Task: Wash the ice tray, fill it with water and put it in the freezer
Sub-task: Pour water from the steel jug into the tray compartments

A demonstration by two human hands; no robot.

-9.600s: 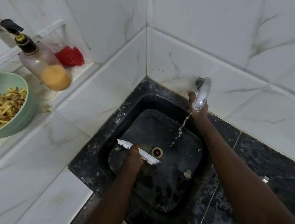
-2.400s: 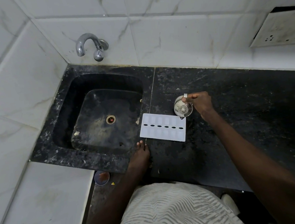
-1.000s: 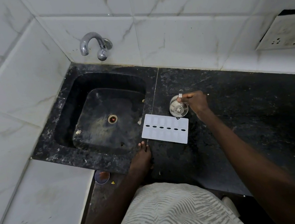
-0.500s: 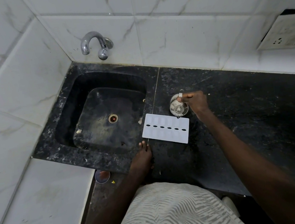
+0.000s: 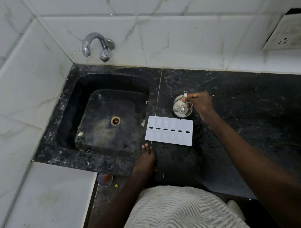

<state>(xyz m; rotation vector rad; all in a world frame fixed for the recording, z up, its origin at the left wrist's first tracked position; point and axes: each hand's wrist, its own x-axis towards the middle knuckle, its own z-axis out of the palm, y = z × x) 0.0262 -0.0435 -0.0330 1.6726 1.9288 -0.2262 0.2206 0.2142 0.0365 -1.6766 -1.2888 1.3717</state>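
Ice tray [image 5: 168, 130] on counter [image 5: 259, 110] — right of sink [image 5: 103, 108], cup [image 5: 182, 108] behind.

The white rectangular ice tray [image 5: 169, 130] lay flat on the black granite countertop [image 5: 261, 128], just right of the sink [image 5: 64, 113]. It showed two rows of compartments flanking six dark oval slots.

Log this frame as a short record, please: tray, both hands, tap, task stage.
ice tray: white, lying flat on the black counter, just right of the sink
right hand: grips a steel vessel at the tray's far edge
left hand: fingers straight, resting on the counter by the tray's near left corner
tap: over the sink, no water seen running
stage: tray out of the sink; filling seems to be under way, but any pour is too small to tell
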